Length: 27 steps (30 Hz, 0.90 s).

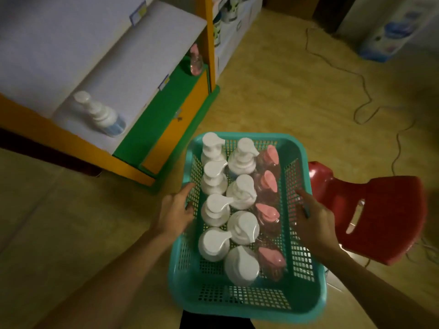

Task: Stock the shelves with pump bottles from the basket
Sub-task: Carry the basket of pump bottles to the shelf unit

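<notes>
You grip the teal basket (247, 302) of pump bottles (242, 193) with your left hand (175, 210) and right hand (313, 222) on its side walls beside the shelves (133, 58), so next free one hand and lift a bottle out.

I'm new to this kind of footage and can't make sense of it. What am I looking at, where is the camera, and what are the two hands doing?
There is no machine here: a person wears one wide-angle camera on the head, looking forward and down at their own arms. The left hand and right hand hold the long sides of a teal plastic mesh basket, with the fingers over its rims. Inside stand white pump bottles in two rows and a row of clear bottles with pink pumps. To the upper left is a shelf unit with orange and green edges, where one white pump bottle and one pink-topped bottle already stand. A red plastic chair stands at the right, on the tan floor.
</notes>
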Tool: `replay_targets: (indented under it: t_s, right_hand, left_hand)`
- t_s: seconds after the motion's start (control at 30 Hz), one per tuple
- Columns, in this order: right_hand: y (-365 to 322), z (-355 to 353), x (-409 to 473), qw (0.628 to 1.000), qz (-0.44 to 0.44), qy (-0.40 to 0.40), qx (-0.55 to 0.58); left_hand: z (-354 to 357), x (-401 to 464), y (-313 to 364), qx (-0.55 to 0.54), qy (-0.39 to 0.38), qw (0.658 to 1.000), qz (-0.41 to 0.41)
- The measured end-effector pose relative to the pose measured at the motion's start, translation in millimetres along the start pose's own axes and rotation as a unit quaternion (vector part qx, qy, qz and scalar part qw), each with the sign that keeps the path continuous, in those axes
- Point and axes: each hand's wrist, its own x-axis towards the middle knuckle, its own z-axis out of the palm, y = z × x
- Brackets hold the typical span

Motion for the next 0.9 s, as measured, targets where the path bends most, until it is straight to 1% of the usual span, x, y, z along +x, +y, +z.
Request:
replay_targets:
  t_s: [0.17, 0.27, 0.47, 0.57, 0.7, 0.77, 0.9]
  right_hand:
    - [-22, 17, 67, 0.999, 0.026, -0.021, 0.029]
    - [-37, 36, 116, 0.999, 0.028, -0.026, 0.016]
    - [-66, 68, 205, 0.999, -0.007, -0.036, -0.012]
    - [-84, 72, 240, 0.999, -0.037, -0.024, -0.017]
    - [-104, 70, 285, 0.995, -0.075, -0.028, -0.051]
    - [-114, 67, 305, 0.993, -0.090, -0.038, -0.058]
    - [-117, 70, 355, 0.987, -0.123, -0.055, -0.085]
  left_hand:
    - [-15, 74, -2, -0.006, -0.009, 1.000, -0.004]
    - [-27, 121, -11, 0.000, -0.005, 1.000, -0.026]
    - [-55, 198, -25, -0.017, 0.006, 0.999, -0.050]
    - [-64, 229, -33, 0.000, 0.018, 0.999, -0.044]
    - [-73, 255, -33, -0.031, 0.020, 0.998, -0.051]
    - [-75, 263, -29, -0.053, 0.020, 0.996, -0.063]
    - [-61, 291, -25, -0.073, 0.046, 0.991, -0.106]
